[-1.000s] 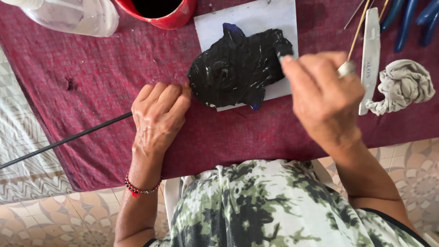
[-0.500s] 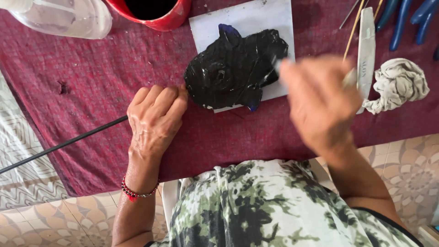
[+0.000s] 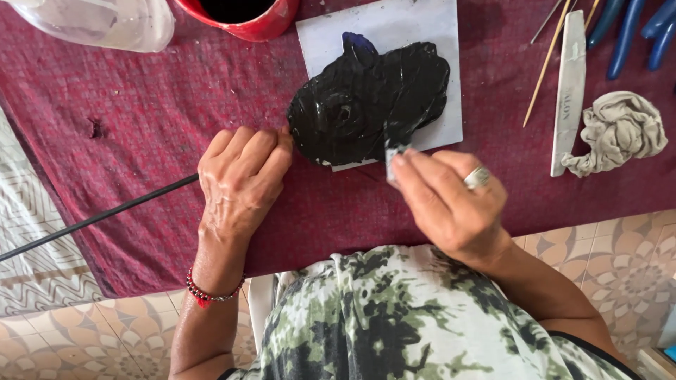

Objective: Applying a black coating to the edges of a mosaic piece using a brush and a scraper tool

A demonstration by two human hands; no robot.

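A dark red cloth [image 3: 141, 127] covers the bench. On it, a shiny black clay shape [image 3: 370, 105] lies on a white tile [image 3: 422, 28]. The left hand [image 3: 239, 179] rests flat, touching the shape's edge. The right hand [image 3: 447, 204] has its grip closed on a small grey tool [image 3: 389, 158].

A glossy black, flat carved piece [image 3: 370, 105] with ridged, irregular edges lies flat on a pale square tile [image 3: 436, 21] at the far middle of the maroon cloth. A small grey flat tool [image 3: 391, 160] touches its near right edge, standing roughly upright.
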